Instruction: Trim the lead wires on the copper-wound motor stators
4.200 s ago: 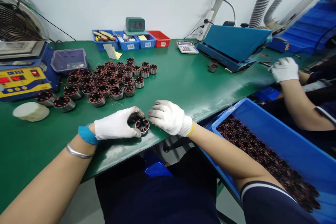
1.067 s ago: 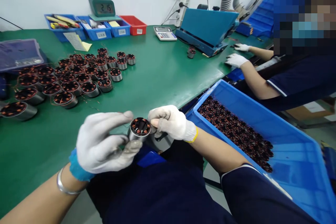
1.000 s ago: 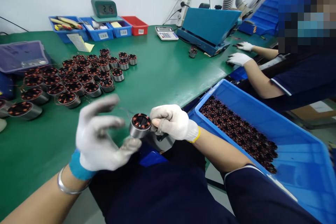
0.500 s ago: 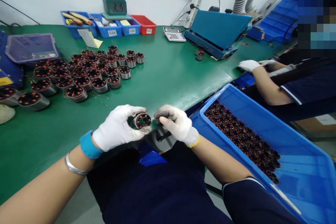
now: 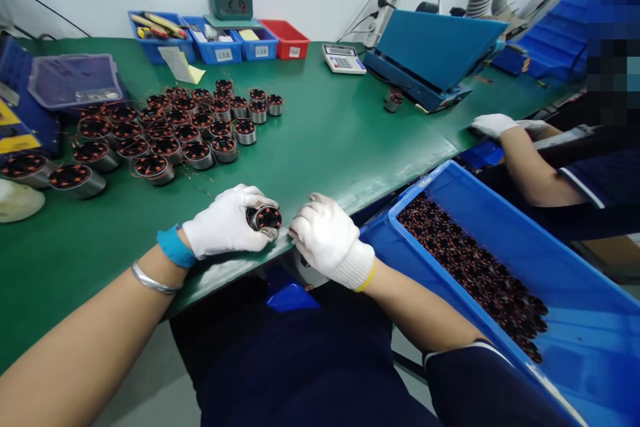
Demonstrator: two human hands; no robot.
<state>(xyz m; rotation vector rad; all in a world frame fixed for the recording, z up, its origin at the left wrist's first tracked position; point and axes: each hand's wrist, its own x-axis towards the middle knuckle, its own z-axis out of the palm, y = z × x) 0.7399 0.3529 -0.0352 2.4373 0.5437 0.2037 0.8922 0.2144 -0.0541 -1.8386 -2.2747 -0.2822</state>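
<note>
My left hand (image 5: 227, 223), in a white glove, is closed around a motor stator (image 5: 267, 217) with copper windings and a silver outer ring. It is held just above the front edge of the green table, its open end turned towards me. Close to its right side is my gloved right hand (image 5: 327, 240), back upward and fingers curled in. Whatever its fingertips may pinch is hidden. Several more stators (image 5: 153, 167) with loose wire ends stand grouped on the table at the left.
To my right, a large blue crate (image 5: 505, 237) holds many wound parts. Small bins (image 5: 217, 50), a clock (image 5: 230, 0) and a calculator (image 5: 344, 59) line the wall. A teal machine (image 5: 440, 47) stands behind one lone stator (image 5: 394, 100). A co-worker's gloved hand (image 5: 495, 125) is at far right.
My right hand has rolled over from a visible pinch at a wire, so its back now faces up. My left hand has tilted the stator and moved it slightly up and left.
</note>
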